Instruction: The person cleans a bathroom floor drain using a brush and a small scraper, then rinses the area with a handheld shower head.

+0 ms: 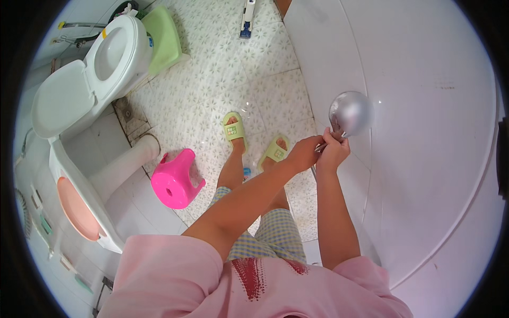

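A chrome hand shower (350, 113), as far as its blurred round head lets me tell, is held out in front of me at the right. My right hand (334, 152) wraps its handle just below the head. Pressed close beside it, my left hand (308, 153) grips a short metal part (320, 148) farther down. A thin grey length (313, 172), perhaps the hose, hangs below the hands. My fingers hide most of the handle and where the parts meet.
White panelling (421, 159) stands close on my right. A pink plastic stool (171, 186) is at my left, by a pedestal sink (139, 155) with a peach basin (77, 208). The toilet (119, 51) has its lid raised; a green plastic stool (163, 39) adjoins it. Patterned tiles (206, 91) cover the floor.
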{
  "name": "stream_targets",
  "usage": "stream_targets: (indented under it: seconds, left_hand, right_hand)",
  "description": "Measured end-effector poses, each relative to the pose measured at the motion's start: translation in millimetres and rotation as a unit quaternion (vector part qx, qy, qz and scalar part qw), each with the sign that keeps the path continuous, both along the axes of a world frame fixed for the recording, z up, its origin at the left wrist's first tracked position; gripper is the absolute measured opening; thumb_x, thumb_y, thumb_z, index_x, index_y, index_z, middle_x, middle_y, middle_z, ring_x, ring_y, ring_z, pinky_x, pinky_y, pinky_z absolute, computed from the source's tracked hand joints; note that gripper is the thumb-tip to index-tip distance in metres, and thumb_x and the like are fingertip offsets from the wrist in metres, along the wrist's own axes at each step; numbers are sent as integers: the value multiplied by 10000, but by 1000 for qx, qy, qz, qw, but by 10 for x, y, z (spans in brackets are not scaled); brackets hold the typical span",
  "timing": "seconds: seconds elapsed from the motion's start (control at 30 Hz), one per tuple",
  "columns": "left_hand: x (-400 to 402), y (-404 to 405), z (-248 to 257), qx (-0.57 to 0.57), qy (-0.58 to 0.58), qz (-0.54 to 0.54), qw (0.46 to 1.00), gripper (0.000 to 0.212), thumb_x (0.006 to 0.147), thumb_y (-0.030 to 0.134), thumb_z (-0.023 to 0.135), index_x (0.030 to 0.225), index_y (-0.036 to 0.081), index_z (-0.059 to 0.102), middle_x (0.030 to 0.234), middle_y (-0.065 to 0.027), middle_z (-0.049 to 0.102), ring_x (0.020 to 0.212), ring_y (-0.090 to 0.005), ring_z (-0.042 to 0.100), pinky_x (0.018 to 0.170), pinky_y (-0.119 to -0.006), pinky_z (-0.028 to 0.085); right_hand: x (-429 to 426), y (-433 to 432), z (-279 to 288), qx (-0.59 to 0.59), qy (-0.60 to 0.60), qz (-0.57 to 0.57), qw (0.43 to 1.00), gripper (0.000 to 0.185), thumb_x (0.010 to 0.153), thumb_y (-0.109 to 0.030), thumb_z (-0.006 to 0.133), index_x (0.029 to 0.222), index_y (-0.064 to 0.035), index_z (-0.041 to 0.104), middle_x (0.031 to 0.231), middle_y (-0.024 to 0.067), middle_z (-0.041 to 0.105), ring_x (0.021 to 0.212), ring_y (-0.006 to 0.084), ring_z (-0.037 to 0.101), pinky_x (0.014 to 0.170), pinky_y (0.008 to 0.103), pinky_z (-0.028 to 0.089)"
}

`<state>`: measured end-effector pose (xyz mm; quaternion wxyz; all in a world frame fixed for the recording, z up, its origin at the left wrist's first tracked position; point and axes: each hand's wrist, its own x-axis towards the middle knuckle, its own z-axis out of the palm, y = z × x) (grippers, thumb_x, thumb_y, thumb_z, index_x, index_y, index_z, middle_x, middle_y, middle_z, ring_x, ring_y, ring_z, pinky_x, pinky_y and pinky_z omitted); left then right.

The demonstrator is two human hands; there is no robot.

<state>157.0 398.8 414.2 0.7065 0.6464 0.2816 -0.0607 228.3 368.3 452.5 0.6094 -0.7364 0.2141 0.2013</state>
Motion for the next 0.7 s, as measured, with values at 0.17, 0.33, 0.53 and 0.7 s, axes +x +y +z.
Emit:
stream_targets:
  seconds: [0.17, 0.33, 0.53, 0.7]
  left_hand:
    - [91, 446, 84, -138, 0, 68, 988, 465, 760, -70, 488, 1210, 38, 437, 1103, -115, 552, 1006, -203, 550, 849, -310, 440]
    - [98, 821, 226, -258, -62, 107, 958, 518, 738, -142, 390, 1231, 15, 412, 1107, -99, 532, 1030, -170, 516, 866, -276, 419]
    - [45, 1038, 389, -255, -75, 74, 961, 509, 737, -124, 403, 1230, 2, 409, 1138, -118, 527, 1041, -187, 514, 868, -288, 426]
    - [-18, 1143, 401, -243, -50, 48, 968, 509, 744, -100, 424, 1241, 7, 390, 1105, -141, 553, 1010, -199, 535, 856, -295, 440]
  right_hand:
    - [92, 215, -4, -45, -1, 37, 998, 186, 701, -3, 677, 716, 0, 491, 712, 45, 536, 617, 119, 498, 507, 236, 388]
    - [25, 304, 225, -71, -8, 124, 990, 159, 694, 0, 676, 778, 16, 541, 767, 33, 550, 706, 114, 500, 662, 240, 393]
    - [107, 318, 265, -75, 45, 150, 985, 177, 730, 11, 622, 882, 19, 531, 766, 18, 536, 673, 96, 490, 652, 225, 371]
    - [178, 352, 297, -60, 84, 160, 982, 151, 702, 3, 665, 801, -5, 552, 714, -6, 511, 645, 88, 458, 617, 221, 361]
